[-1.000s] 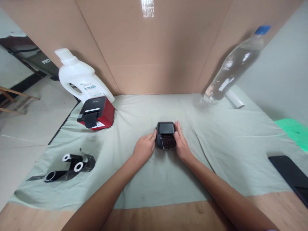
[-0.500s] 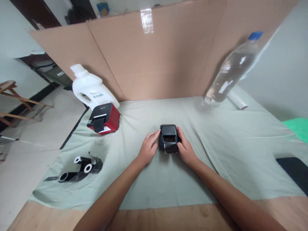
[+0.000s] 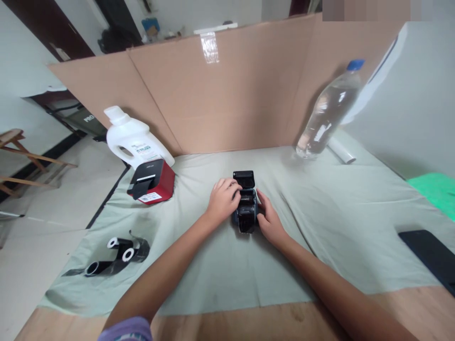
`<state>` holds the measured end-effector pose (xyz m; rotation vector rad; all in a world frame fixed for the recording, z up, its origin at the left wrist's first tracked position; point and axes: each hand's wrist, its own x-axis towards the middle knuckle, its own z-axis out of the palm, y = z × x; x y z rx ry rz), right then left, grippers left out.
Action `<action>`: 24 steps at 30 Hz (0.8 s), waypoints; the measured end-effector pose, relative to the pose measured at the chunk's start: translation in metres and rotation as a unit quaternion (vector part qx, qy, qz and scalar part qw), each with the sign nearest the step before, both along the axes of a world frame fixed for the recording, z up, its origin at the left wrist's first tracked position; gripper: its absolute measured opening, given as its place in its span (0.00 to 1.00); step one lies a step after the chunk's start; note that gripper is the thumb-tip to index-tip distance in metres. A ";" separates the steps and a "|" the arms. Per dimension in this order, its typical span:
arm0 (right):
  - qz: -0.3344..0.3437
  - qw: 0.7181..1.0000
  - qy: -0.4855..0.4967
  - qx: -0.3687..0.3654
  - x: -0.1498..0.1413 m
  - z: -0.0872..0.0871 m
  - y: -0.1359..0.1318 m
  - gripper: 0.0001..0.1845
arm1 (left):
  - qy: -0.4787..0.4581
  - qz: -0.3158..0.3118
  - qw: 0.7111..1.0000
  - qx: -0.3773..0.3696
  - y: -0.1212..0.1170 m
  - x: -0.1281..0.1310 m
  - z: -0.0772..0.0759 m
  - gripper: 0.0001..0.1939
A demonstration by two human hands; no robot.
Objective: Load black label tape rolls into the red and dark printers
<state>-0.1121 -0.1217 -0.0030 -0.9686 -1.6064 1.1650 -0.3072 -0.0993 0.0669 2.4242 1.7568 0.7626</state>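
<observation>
A small black label printer [image 3: 246,208] sits mid-table on the pale green cloth [image 3: 320,227], its lid [image 3: 243,179] tipped up and back. Inside shows a dark roll. My left hand [image 3: 223,200] curls over the printer's left top edge, fingers reaching into the opened body. My right hand [image 3: 269,221] is wrapped against the printer's right side, holding it steady.
A red and black printer [image 3: 152,182] and a white jug [image 3: 131,139] stand back left. Black ribbon rolls [image 3: 115,252] lie front left. A clear water bottle [image 3: 325,113] and white tube [image 3: 341,150] are back right. Cardboard walls the rear. A dark slab [image 3: 432,253] lies at right.
The printer's lid has swung up from shut to open. My left hand moved from its left side onto the top opening. The view has tilted up slightly.
</observation>
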 end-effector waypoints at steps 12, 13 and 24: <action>-0.013 1.000 0.002 -0.012 0.001 -0.002 0.000 0.42 | 0.281 -0.107 0.935 -0.187 0.034 0.028 0.042 0.07; -0.012 1.000 0.009 -0.015 0.002 -0.003 0.001 0.41 | 0.267 -0.113 0.941 -0.177 0.033 0.026 0.044 0.07; -0.011 0.998 0.010 -0.065 0.007 -0.005 0.003 0.40 | -0.133 0.068 0.981 -0.127 -0.090 -0.049 0.065 0.21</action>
